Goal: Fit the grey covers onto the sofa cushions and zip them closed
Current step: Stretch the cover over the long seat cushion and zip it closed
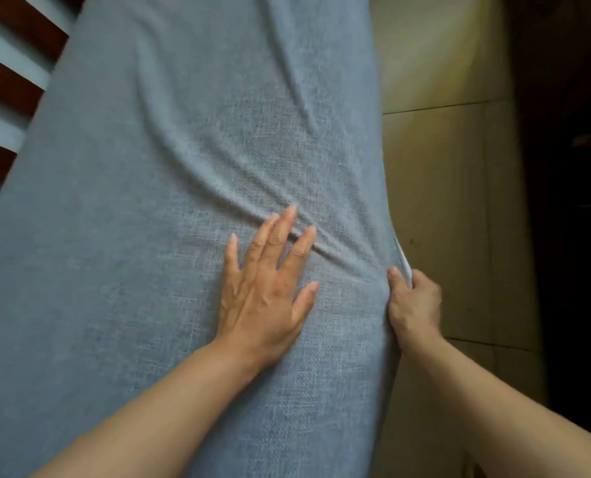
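My one view sits on my head and looks forward and steeply down, close over the grey cover, which fills most of the picture. My forearms enter from the bottom edge (the wide lens bends them outward). Right of the cover lies the tiled floor; left of it, the wooden slats.

Two bare forearms enter from six o'clock, with no sleeves showing. The left hand and right hand wear no gloves. Fingernails are short and unpainted.
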